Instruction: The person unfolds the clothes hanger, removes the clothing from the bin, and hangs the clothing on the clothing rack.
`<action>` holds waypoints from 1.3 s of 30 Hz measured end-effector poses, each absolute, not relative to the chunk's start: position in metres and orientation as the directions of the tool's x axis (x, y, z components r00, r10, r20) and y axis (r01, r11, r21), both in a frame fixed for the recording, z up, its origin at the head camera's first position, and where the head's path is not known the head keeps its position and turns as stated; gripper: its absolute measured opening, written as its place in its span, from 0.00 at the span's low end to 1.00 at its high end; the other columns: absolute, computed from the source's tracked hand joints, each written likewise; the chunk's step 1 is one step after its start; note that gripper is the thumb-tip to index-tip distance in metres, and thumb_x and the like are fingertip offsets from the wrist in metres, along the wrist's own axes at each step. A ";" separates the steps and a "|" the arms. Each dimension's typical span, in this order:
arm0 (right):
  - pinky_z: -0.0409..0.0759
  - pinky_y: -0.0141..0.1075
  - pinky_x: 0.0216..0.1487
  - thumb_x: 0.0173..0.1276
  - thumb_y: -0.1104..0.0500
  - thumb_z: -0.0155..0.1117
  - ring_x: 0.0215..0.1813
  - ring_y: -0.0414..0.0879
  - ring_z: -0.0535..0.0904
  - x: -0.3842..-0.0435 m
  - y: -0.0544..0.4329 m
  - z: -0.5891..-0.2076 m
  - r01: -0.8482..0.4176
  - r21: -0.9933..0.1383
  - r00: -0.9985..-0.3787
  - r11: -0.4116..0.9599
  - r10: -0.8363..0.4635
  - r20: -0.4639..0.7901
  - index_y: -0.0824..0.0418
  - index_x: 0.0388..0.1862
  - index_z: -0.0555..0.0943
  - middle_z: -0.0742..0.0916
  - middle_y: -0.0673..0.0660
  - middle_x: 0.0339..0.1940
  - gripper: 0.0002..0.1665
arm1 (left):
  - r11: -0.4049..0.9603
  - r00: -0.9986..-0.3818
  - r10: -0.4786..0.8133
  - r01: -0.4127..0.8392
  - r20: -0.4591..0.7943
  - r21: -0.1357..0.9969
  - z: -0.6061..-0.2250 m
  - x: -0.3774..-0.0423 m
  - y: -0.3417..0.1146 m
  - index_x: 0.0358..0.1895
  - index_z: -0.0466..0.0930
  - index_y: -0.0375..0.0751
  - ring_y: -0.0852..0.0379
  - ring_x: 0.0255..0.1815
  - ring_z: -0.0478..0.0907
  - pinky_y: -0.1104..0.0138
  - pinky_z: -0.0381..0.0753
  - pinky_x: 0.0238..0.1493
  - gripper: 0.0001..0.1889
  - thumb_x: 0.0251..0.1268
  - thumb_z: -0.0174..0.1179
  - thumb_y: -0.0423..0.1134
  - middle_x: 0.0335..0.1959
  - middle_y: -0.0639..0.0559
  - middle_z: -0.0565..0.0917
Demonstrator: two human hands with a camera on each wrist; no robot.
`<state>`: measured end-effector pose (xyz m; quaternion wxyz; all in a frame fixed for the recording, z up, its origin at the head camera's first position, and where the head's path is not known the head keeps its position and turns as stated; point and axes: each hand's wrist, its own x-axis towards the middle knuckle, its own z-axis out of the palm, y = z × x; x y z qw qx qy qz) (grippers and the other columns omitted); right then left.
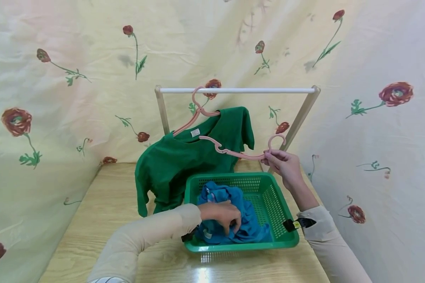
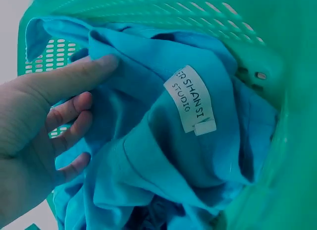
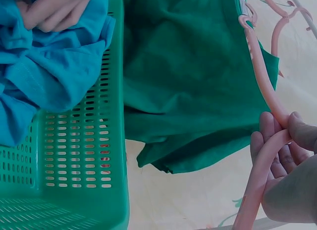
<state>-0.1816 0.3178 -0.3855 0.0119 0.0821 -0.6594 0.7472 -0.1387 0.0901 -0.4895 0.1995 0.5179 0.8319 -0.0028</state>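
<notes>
A crumpled blue shirt (image 1: 246, 220) lies in a green plastic basket (image 1: 287, 220); its white neck label (image 2: 189, 99) faces up in the left wrist view. My left hand (image 1: 222, 214) reaches down over the shirt, thumb touching the cloth and the other fingers loosely bent apart from it. In my right hand (image 1: 285, 163), thumb and fingers pinch a pink clothes hanger (image 1: 246, 156) near its hook. This hanger extends leftward above the basket, in front of a green T-shirt (image 1: 177, 161). The T-shirt hangs on another pink hanger (image 1: 197, 104).
A white rail (image 1: 241, 90) between wooden posts (image 1: 301, 118) stands behind the basket and carries the green shirt's hanger. Under everything is a wooden table (image 1: 106, 196). Flower-printed cloth (image 1: 92, 110) walls the back and sides.
</notes>
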 end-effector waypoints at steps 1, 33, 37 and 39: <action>0.87 0.32 0.45 0.70 0.59 0.69 0.37 0.40 0.91 -0.182 0.318 -0.385 -0.129 -0.983 -0.986 -0.128 -0.090 0.141 0.64 0.48 0.88 0.93 0.48 0.35 0.12 | 0.469 -0.390 0.861 0.857 -0.328 0.212 -0.488 -0.140 0.089 0.33 0.89 0.62 0.71 0.33 0.73 0.67 0.65 0.53 0.05 0.58 0.76 0.46 0.28 0.69 0.82; 0.87 0.28 0.42 0.71 0.61 0.69 0.35 0.38 0.90 -0.178 0.330 -0.374 -0.089 -0.981 -0.993 -0.172 -0.063 0.101 0.54 0.35 0.90 0.92 0.48 0.30 0.05 | -0.024 -0.469 0.347 0.861 0.812 0.508 -0.204 -0.130 0.022 0.44 0.74 0.26 0.47 0.53 0.82 0.59 0.77 0.66 0.04 0.72 0.57 0.24 0.48 0.33 0.82; 0.86 0.28 0.43 0.70 0.63 0.68 0.36 0.39 0.90 -0.177 0.331 -0.378 -0.085 -0.973 -0.991 -0.216 -0.086 0.106 0.58 0.41 0.91 0.92 0.49 0.33 0.06 | 0.073 -0.566 0.399 0.804 0.722 0.590 -0.229 -0.138 0.013 0.45 0.75 0.28 0.49 0.50 0.81 0.60 0.78 0.64 0.04 0.72 0.58 0.26 0.44 0.38 0.81; 0.86 0.29 0.45 0.70 0.62 0.68 0.36 0.39 0.90 -0.177 0.332 -0.380 -0.088 -0.974 -0.990 -0.209 -0.092 0.109 0.61 0.45 0.90 0.93 0.49 0.34 0.08 | 0.138 -0.628 0.418 0.758 0.657 0.637 -0.248 -0.146 0.007 0.46 0.76 0.30 0.50 0.47 0.80 0.58 0.82 0.57 0.05 0.74 0.58 0.28 0.43 0.40 0.81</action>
